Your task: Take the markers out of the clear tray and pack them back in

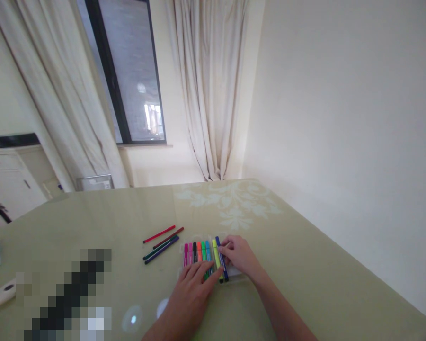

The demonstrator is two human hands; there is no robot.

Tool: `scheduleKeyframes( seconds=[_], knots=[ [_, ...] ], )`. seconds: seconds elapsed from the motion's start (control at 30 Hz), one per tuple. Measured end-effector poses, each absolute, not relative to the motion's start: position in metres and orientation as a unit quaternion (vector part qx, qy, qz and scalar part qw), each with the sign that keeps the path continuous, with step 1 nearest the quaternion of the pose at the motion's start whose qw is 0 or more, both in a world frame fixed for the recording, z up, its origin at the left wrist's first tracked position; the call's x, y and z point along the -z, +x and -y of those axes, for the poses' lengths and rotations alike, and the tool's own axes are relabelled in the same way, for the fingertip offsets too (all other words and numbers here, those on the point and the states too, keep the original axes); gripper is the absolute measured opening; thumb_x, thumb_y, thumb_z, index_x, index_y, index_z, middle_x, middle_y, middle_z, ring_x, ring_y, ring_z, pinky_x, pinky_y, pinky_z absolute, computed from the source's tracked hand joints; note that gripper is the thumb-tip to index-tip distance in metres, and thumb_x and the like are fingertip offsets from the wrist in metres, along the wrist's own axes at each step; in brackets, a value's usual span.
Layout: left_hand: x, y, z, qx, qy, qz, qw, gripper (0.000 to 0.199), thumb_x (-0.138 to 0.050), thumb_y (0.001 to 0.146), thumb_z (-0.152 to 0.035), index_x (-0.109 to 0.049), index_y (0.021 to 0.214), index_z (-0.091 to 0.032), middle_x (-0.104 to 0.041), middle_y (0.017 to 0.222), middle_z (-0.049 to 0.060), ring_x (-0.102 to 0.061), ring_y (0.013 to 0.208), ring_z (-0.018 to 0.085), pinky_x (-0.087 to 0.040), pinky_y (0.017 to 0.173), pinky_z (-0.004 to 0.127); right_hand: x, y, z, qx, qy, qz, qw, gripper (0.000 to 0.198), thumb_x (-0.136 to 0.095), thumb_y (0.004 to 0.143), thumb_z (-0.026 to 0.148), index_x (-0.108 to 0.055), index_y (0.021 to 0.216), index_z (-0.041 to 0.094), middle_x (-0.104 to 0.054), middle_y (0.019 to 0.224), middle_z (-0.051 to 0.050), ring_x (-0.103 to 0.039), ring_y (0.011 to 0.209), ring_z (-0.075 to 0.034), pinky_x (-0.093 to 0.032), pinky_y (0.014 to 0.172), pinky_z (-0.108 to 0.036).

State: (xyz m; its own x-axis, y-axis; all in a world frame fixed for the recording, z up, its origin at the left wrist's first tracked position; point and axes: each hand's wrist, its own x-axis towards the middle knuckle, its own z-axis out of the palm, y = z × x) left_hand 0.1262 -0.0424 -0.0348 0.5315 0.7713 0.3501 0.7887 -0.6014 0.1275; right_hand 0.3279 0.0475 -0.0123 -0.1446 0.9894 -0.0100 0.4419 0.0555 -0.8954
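Observation:
A clear plastic case (236, 272) lies on the table with a row of coloured markers in it, among them a magenta marker (186, 253), an orange marker (199, 251) and a light blue marker (208, 252). My left hand (196, 285) rests over the row's near ends with its fingers apart, and its thumb reaches the yellow-green marker (217, 258). At the row's right end, my right hand (238, 253) has its fingers closed on a dark blue marker (219, 251), which lies slightly slanted. The fingers hide part of that marker.
Left of the case lie a red pen (159, 234), a brown pen (170, 237), a green pen (156, 251) and a dark blue pen (162, 250). A white oval object (0, 294) sits at the table's left. The wall (341, 142) borders the table's right side.

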Motion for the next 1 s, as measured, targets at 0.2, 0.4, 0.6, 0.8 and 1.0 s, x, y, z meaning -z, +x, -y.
scheduleKeyframes(
  seconds=[0.2, 0.4, 0.6, 0.8, 1.0],
  knots=[
    [0.039, 0.125, 0.044, 0.18, -0.878, 0.441, 0.047, 0.082, -0.055, 0.078, 0.0, -0.049, 0.146, -0.044, -0.059, 0.144, 0.002, -0.053, 0.128, 0.028, -0.042, 0.108, 0.045, 0.009, 0.322, -0.043, -0.34, -0.58, 0.664, 0.328, 0.005, -0.069, 0.078, 0.015, -0.069, 0.074, 0.019, -0.07, 0.059, 0.001, -0.065, 0.051, -0.014, -0.048, 0.056, -0.025],
    [0.033, 0.127, 0.048, 0.162, -0.872, 0.459, 0.048, 0.08, -0.056, 0.078, 0.0, -0.05, 0.145, -0.044, -0.06, 0.142, 0.002, -0.053, 0.128, 0.027, -0.04, 0.109, 0.046, 0.009, 0.316, -0.041, -0.346, -0.618, 0.643, 0.291, 0.01, -0.066, 0.083, 0.012, -0.062, 0.076, 0.018, -0.068, 0.062, 0.002, -0.058, 0.044, -0.009, -0.043, 0.048, -0.02],
    [0.018, 0.122, 0.044, 0.205, -0.875, 0.439, -0.009, 0.053, -0.054, 0.097, -0.021, -0.049, 0.147, -0.037, -0.061, 0.141, 0.003, -0.055, 0.127, 0.025, -0.043, 0.109, 0.043, 0.009, 0.315, -0.04, -0.37, -0.607, 0.642, 0.286, 0.008, -0.065, 0.087, 0.013, -0.061, 0.082, 0.018, -0.066, 0.063, 0.004, -0.058, 0.042, -0.009, -0.042, 0.044, -0.019],
    [0.014, 0.071, 0.015, 0.242, -0.704, 0.664, 0.063, 0.034, -0.038, 0.103, -0.019, -0.068, 0.121, -0.019, -0.069, 0.119, 0.01, -0.061, 0.112, 0.028, -0.048, 0.098, 0.044, 0.006, 0.317, -0.039, -0.322, -0.6, 0.671, 0.292, 0.013, -0.06, 0.093, 0.022, -0.062, 0.081, 0.019, -0.066, 0.064, 0.003, -0.059, 0.046, -0.01, -0.042, 0.051, -0.021],
    [0.013, 0.037, 0.009, 0.117, -0.631, 0.762, 0.087, 0.022, -0.047, 0.1, -0.024, -0.066, 0.108, -0.016, -0.068, 0.111, 0.011, -0.061, 0.107, 0.03, -0.047, 0.09, 0.042, 0.003, 0.317, -0.041, -0.278, -0.591, 0.688, 0.318, 0.017, -0.059, 0.094, 0.028, -0.065, 0.08, 0.019, -0.067, 0.067, 0.0, -0.06, 0.055, -0.013, -0.041, 0.057, -0.024]
  ],
)
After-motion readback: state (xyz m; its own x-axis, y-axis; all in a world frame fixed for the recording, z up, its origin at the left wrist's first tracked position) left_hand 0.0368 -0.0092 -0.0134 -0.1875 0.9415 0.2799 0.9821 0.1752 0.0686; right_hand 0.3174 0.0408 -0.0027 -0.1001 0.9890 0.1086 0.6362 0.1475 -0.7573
